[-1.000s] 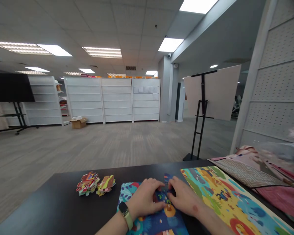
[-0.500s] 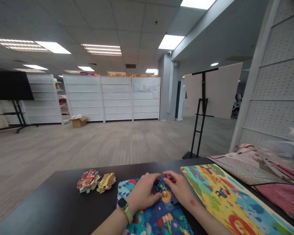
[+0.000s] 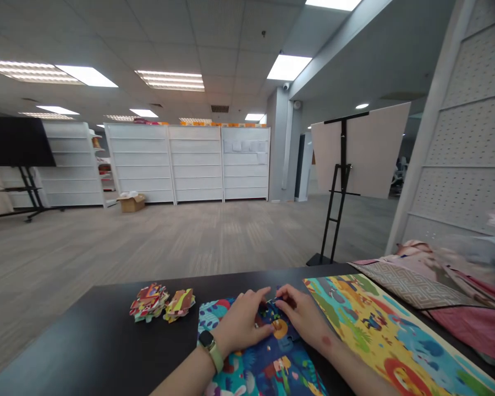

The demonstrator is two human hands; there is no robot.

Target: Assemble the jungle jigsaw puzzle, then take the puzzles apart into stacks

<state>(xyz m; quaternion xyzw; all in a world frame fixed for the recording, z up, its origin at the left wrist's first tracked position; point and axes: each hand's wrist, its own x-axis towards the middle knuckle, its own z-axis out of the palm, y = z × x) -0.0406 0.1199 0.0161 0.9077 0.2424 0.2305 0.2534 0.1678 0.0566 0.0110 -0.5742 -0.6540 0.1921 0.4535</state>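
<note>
Jigsaw puzzle [image 3: 274, 366], partly joined, flat on a black table [image 3: 72, 335] directly beneath both hands. Left hand [image 3: 241, 324], a smartwatch [image 3: 206, 340] at the wrist, with fingers [image 3: 258, 297] lightly spread across the puzzle, apparently steadying it. Right hand [image 3: 301, 318] with fingers [image 3: 286, 294] bunched close at a small dark piece [image 3: 277, 300] (pinching or merely touching: impossible to tell at this size). Loose pieces [image 3: 148, 301] in two stacks just left of the puzzle, probably for easy reach. Printed picture board [image 3: 375, 335] alongside on the right, likely kept in view for comparison.
</note>
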